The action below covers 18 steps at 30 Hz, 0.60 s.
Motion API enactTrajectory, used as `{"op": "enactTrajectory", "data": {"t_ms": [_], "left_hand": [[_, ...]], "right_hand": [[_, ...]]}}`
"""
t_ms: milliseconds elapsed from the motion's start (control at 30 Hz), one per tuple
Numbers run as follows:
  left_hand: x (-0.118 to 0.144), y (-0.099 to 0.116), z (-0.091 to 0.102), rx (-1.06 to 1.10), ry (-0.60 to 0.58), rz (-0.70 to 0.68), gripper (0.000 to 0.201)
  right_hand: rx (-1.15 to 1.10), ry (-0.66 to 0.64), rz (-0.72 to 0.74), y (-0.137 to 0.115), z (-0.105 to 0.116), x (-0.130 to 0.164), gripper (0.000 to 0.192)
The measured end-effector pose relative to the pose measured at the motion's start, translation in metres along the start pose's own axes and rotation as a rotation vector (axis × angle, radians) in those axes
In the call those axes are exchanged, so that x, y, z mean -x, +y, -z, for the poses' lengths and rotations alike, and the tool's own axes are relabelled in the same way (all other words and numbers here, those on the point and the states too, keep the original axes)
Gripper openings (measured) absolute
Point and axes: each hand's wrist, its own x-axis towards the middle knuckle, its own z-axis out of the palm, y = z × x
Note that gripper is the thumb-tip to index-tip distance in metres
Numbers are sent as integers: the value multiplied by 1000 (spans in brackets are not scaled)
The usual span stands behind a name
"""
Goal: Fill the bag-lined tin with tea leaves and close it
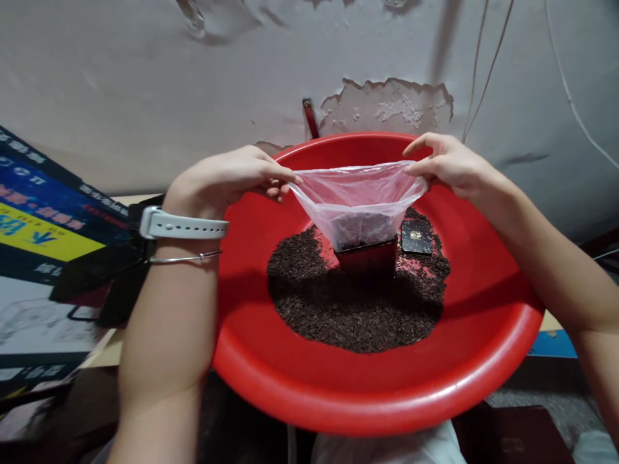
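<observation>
A thin clear plastic bag [358, 200] is stretched open between my two hands above a red basin [367, 393]. My left hand [232, 177] pinches the bag's left rim; a white watch strap and a thin bangle sit on that wrist. My right hand [447, 164] pinches the right rim. The bag's bottom hangs into a small dark red box [368, 258] that stands in a heap of dark loose tea leaves [353, 309] in the basin. A small black packet [416, 237] lies on the leaves just right of the box.
A blue and yellow printed carton [43, 225] lies at the left, with a black object [101, 277] beside it. A grey wall with peeling paint [387, 106] rises right behind the basin. Thin cables [483, 71] hang at the upper right.
</observation>
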Motion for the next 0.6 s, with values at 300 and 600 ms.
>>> {"op": "enactTrajectory", "data": {"t_ms": [300, 600], "left_hand": [[25, 21, -12, -138, 321, -293, 31], [36, 34, -73, -522, -219, -755, 13]], "right_hand": [[120, 219, 153, -36, 3, 25, 13], [806, -387, 540, -35, -35, 51, 17]]}}
